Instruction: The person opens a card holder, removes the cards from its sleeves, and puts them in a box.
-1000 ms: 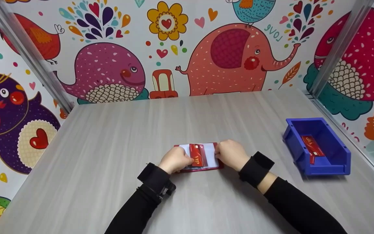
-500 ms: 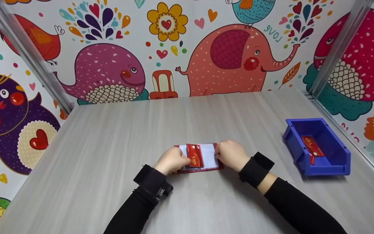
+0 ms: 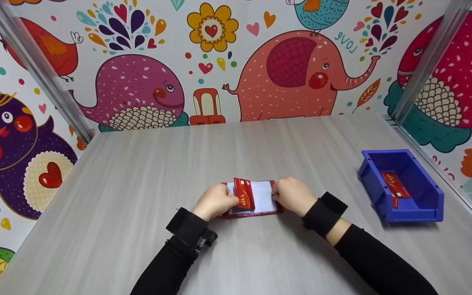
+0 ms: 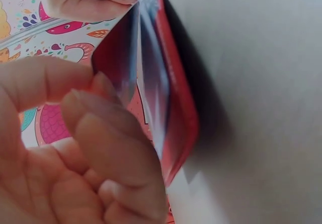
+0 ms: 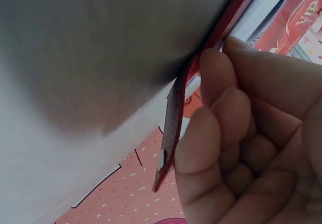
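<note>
A red-covered card holder (image 3: 264, 196) with pale inner leaves lies spread out mid-table in the head view. My left hand (image 3: 215, 200) pinches the left edge of a red VIP card (image 3: 244, 194), which stands tilted over the holder. Clear plastic leaves (image 4: 153, 73) hang beside the card in the left wrist view; I cannot tell whether the card sits inside one. At the holder's right end, my right hand (image 3: 295, 194) pinches its edge between thumb and forefinger. The right wrist view has the red cover (image 5: 176, 103) passing by those fingers (image 5: 216, 73).
On the right of the table (image 3: 137, 176) stands a blue bin (image 3: 414, 215) with red VIP cards (image 3: 395, 186) in it. Printed wall panels (image 3: 219, 82) and metal posts close off the back and sides. Black bands (image 3: 326, 213) circle both wrists.
The left hand has shifted slightly left, drawing the VIP card that way, and the card's upper end has risen and tilted. The right hand has kept its place on the card holder.
</note>
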Available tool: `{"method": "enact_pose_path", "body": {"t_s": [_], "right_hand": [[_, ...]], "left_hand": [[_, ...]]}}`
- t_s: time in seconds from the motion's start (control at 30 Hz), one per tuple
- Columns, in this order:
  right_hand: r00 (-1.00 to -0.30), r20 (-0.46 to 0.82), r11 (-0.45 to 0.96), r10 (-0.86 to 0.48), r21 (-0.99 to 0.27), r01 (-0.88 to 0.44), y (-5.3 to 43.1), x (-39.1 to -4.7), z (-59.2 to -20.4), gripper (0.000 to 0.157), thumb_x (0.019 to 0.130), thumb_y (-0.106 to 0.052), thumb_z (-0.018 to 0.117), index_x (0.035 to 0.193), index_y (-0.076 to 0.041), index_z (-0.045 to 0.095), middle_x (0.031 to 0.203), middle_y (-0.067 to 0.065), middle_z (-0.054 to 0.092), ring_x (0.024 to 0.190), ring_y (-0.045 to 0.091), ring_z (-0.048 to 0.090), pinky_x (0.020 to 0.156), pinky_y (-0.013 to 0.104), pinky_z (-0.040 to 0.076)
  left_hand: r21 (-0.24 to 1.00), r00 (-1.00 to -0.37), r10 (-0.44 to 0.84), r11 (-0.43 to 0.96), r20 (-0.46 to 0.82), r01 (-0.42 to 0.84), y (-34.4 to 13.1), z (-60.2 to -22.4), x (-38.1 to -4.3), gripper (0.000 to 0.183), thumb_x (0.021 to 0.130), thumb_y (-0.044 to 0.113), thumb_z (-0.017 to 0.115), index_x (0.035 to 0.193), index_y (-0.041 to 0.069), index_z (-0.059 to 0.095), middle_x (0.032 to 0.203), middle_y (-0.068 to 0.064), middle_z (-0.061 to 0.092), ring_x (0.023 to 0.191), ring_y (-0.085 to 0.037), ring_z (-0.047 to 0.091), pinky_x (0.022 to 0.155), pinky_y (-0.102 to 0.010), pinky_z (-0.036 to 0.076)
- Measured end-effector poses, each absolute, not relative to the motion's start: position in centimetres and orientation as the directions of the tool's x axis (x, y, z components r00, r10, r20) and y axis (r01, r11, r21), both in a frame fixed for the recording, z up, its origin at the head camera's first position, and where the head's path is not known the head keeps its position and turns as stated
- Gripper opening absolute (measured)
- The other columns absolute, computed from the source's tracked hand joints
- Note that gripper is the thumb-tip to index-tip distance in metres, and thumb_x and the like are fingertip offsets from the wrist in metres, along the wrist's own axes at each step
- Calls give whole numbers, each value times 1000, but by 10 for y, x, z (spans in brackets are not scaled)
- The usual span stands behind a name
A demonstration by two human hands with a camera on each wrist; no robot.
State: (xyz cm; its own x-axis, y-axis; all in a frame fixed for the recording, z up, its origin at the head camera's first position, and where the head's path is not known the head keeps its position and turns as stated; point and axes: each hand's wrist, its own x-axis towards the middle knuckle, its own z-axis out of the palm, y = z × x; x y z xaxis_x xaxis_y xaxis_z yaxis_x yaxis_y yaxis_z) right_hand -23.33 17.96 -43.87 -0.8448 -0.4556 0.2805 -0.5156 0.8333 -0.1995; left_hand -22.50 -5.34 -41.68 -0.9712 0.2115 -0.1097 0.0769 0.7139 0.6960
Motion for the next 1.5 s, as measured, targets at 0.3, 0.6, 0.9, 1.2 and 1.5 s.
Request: {"method": "enact_pose_path", "body": {"t_s": [0.3, 0.6, 0.9, 1.2, 1.5], "right_hand": [[-842, 256, 806, -475, -257, -533, 183, -234, -438, 12, 79, -2, 78, 71, -6, 71, 70, 1, 66, 63, 16, 58, 61, 36, 51], [-843, 258, 767, -472, -351, -537, 194, -235, -437, 5, 85, -4, 75, 88, -1, 77, 84, 7, 73, 79, 22, 69, 72, 39, 55], [-876, 289, 733, -385, -481, -481, 197, -234, -425, 7, 88, -9, 72, 84, -6, 76, 74, -2, 67, 70, 12, 59, 67, 35, 50], [-874, 341, 711, -346, -512, -481, 188, -225, -414, 13, 92, -16, 71, 88, -5, 77, 81, 3, 67, 70, 12, 57, 63, 32, 49], [-872, 334, 689, -357, -536, -487, 185, -222, -412, 15, 92, -18, 71, 87, -5, 77, 80, 2, 67, 67, 10, 55, 60, 28, 48]], "left_hand": [[746, -964, 245, 660, -99, 91, -54, -410, -222, 24, 79, 11, 61, 59, 16, 50, 54, 6, 43, 47, -9, 40, 42, -22, 30], [801, -949, 289, 594, -126, 74, -53, -403, -219, 25, 86, 15, 64, 64, 14, 54, 53, 6, 44, 44, -6, 39, 43, -21, 32], [849, -940, 321, 524, -119, 72, -51, -401, -217, 25, 89, 14, 65, 67, 12, 55, 53, 6, 41, 45, -7, 38, 44, -22, 31], [882, -937, 335, 465, -97, 76, -41, -398, -214, 17, 91, 12, 64, 74, 7, 60, 55, 5, 44, 45, -6, 39, 43, -22, 30], [861, -928, 371, 485, -45, 152, -37, -399, -212, 22, 91, 11, 64, 69, 9, 59, 56, 6, 47, 47, -6, 41, 45, -21, 31]]}}
